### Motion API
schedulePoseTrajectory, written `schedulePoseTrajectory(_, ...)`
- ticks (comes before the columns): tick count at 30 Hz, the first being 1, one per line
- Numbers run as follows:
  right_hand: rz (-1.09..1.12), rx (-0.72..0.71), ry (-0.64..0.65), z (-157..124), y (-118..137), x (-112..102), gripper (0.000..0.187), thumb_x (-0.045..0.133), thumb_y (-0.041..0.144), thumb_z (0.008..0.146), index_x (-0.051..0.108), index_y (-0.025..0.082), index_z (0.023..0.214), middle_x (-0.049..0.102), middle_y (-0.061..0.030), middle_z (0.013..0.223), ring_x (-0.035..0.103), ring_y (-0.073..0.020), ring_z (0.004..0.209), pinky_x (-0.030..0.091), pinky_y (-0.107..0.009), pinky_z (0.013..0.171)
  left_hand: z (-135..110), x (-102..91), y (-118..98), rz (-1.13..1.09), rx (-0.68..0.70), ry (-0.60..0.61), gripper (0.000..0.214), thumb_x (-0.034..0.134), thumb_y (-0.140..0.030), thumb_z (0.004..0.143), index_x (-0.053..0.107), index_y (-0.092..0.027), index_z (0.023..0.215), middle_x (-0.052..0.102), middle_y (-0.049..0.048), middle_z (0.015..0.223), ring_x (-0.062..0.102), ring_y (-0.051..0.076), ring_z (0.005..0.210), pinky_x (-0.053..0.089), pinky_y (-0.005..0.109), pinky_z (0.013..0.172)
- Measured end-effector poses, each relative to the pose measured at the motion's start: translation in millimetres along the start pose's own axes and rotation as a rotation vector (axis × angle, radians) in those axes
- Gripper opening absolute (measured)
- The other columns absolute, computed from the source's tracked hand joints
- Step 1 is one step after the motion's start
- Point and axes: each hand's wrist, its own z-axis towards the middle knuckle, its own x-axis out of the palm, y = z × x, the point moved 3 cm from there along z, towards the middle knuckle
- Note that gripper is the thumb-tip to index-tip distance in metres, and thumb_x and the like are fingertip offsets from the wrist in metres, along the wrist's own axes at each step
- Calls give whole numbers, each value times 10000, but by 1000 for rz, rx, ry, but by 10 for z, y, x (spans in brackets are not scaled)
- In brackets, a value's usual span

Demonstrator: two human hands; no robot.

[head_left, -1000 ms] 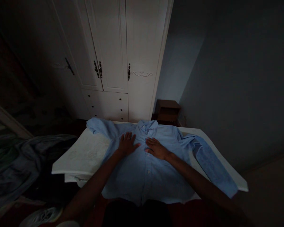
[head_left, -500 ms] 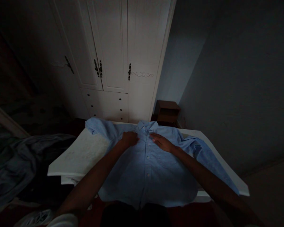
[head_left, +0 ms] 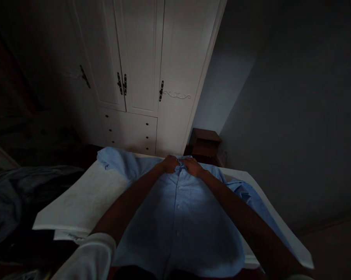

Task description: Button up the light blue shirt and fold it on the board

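A light blue button-up shirt (head_left: 178, 217) lies front side up on a white table (head_left: 85, 194), its sleeves spread to both sides and its collar at the far edge. My left hand (head_left: 170, 163) is closed on the left part of the collar. Close beside it, my right hand (head_left: 192, 166) has its fingers bent over the collar's right part, gripping the cloth. The collar is bunched between the hands and partly hidden by them. Several buttons run down the middle of the shirt.
Behind the table stands a white wardrobe (head_left: 140, 58) with dark handles and drawers. A small brown cabinet (head_left: 206, 142) is on the floor at the back right, by a grey wall. Dark clothes (head_left: 26, 194) are heaped at the left.
Both hands have moved away from me, from the chest of the shirt up to its collar, and closed on it. The collar, flat before, is now bunched.
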Motion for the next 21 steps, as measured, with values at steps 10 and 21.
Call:
schedulePoseTrajectory(10, -59, 229, 28, 90, -202, 3, 290, 511, 257, 914, 697, 240, 1136, 650, -116, 1162, 507, -305, 1162, 330, -479, 981, 230, 17, 113, -10, -196, -194, 230, 522, -256, 895, 704, -202, 1025, 688, 121, 1049, 576, 276, 1074, 412, 420, 909)
schedulePoseTrajectory(21, 20, 121, -211, -114, -2, 8, 441, 474, 98, 858, 612, 220, 1259, 592, -116, 1269, 436, -271, 1216, 306, -443, 993, 1, 59, -90, -144, -280, -393, 350, 519, -321, 926, 611, -176, 1232, 586, 132, 1255, 458, 272, 1226, 368, 422, 1027)
